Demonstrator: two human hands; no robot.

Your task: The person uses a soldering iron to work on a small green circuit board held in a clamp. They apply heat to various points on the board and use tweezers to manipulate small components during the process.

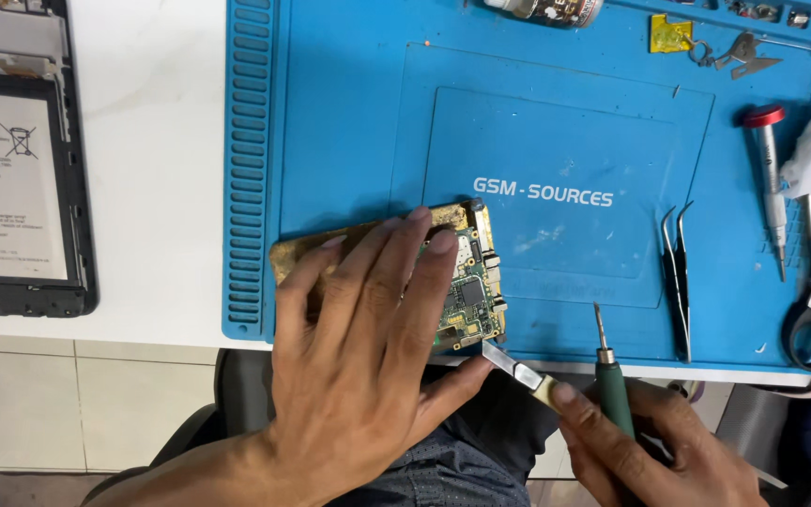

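Our two bare hands, left hand (pixel 368 376) and right hand (pixel 650 451), no rings, no watch, no sleeves at the wrists, dark speckled trousers at lower centre of the frame

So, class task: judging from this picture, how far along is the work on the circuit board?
Done: the opened phone lies aside with its battery showing, and the circuit board is out on the blue mat. In hand: the left hand presses the board flat; the right hand holds a thin blade at its edge. Nothing looks refitted.
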